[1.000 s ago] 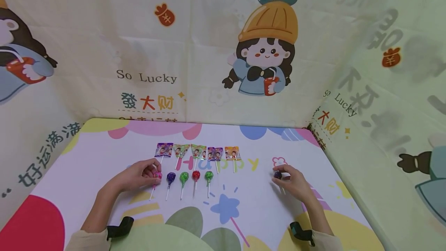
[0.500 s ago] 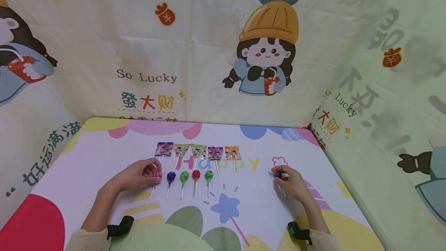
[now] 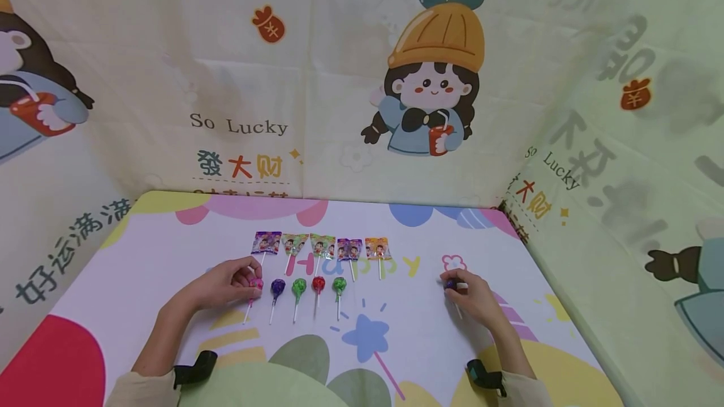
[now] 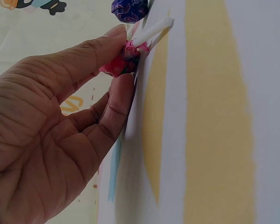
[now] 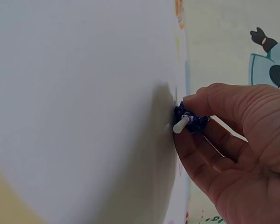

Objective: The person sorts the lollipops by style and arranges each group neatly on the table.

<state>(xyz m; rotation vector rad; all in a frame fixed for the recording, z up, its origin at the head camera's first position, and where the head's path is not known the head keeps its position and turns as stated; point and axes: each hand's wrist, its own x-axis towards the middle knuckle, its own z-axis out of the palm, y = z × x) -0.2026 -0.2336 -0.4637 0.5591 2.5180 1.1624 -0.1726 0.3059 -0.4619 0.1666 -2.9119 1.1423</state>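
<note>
At the left end of the front row, my left hand (image 3: 223, 282) pinches a pink lollipop (image 3: 256, 284) by its round head, the stick pointing toward me. In the left wrist view the pink wrapper (image 4: 119, 64) shows between thumb and fingers. Off to the right, my right hand (image 3: 474, 296) grips a dark purple lollipop (image 3: 450, 284) by the head between thumb and fingers. Its white stick (image 5: 181, 124) juts out in the right wrist view. Beside my left hand lie a purple lollipop (image 3: 277, 287), a green one (image 3: 299, 286), a red one (image 3: 318, 284) and another green one (image 3: 339, 285).
Behind them runs a row of flat-wrapped lollipops: purple (image 3: 266, 242), green (image 3: 295, 244), another green (image 3: 323, 246), another purple (image 3: 349, 249) and orange (image 3: 377, 248). The patterned tabletop (image 3: 407, 357) meets a printed cloth backdrop (image 3: 339, 80) behind and at both sides.
My right fingers have shifted slightly over the purple lollipop, and the right wrist has moved a little left. My left hand and the rows have stayed put.
</note>
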